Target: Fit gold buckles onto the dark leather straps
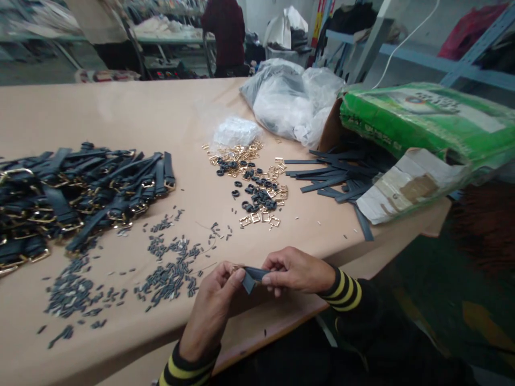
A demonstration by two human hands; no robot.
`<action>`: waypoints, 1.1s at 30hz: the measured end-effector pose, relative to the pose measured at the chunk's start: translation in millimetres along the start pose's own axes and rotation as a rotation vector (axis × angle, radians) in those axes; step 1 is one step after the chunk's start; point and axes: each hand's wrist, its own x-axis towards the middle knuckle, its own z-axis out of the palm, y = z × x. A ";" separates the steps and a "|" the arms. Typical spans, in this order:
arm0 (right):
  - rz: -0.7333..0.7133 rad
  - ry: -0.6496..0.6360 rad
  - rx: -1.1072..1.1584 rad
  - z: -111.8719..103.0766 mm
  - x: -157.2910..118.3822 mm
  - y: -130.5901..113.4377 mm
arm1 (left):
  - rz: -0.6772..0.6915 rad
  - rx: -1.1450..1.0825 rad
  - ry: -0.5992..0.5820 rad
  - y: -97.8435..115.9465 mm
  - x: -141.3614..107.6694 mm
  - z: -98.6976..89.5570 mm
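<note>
Between my two hands, just above the front edge of the table, is a dark blue strap (250,280), folded over on itself. The fingers of my left hand (219,292) pinch its left end, where a bit of gold metal peeks out; most of that piece is hidden. On the other side, my right hand (295,272) grips the strap between thumb and fingers. Beyond my hands lie gold buckles (264,216) and small dark loops (259,195). Small dark pieces (171,276) are scattered to the left of my left hand.
Finished-looking buckled straps (100,187) are heaped at the left. Loose flat straps (322,174) spill from a green box (426,120) at the right. Clear plastic bags (285,96) sit at the back of the brown-covered table (120,112). Two people are beyond it.
</note>
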 end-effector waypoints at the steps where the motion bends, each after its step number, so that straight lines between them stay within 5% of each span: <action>1: 0.005 -0.009 0.036 -0.5 1.6 -0.2 | 0.022 0.033 0.034 -2.8 2.0 -1.5; 5: 0.000 0.013 0.023 3.1 10.9 -2.4 | 0.057 0.108 0.121 -13.6 6.0 -3.0; 10: -0.099 0.133 -0.366 6.5 17.9 -11.6 | 0.076 0.190 0.220 -12.3 9.8 -2.7; 15: -0.216 0.119 -0.779 -3.7 25.2 -21.8 | -0.008 0.271 -0.044 5.8 16.7 -12.6; 19: -0.252 0.080 -0.927 -27.9 49.4 -29.5 | 0.044 0.451 -0.040 9.5 22.2 -16.6; 24: -0.099 0.464 -1.213 -54.1 86.4 -41.9 | 0.037 0.374 0.019 0.3 26.5 -15.9; 33: 0.000 0.482 -1.344 -48.6 92.4 -42.7 | 0.070 0.287 0.091 2.2 25.3 -12.6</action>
